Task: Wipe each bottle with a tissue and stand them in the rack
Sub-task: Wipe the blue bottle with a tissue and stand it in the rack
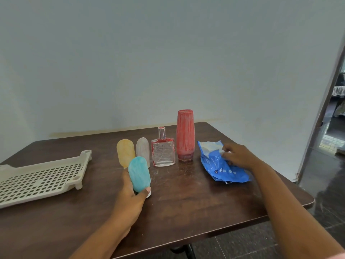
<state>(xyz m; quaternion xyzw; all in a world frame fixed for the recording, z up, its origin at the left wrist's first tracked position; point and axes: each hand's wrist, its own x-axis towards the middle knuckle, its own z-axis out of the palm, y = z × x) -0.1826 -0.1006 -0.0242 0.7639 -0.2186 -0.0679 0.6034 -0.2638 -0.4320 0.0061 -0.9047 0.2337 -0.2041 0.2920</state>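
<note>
My left hand (130,197) grips a small blue bottle (139,173) near its white cap, holding it upright just above the table. Behind it stand a yellow bottle (125,152), a pale grey bottle (143,150), a clear glass perfume bottle (163,151) with red trim and a tall red bottle (185,135). My right hand (237,156) rests on a blue tissue pack (222,166) and pinches a white tissue (222,151) at its opening. A beige perforated rack (41,176) lies at the left.
The dark wooden table (186,206) stands against a pale wall. Its right edge and rounded corner lie just past the tissue pack. An open doorway (334,116) and dark tiled floor are at the right.
</note>
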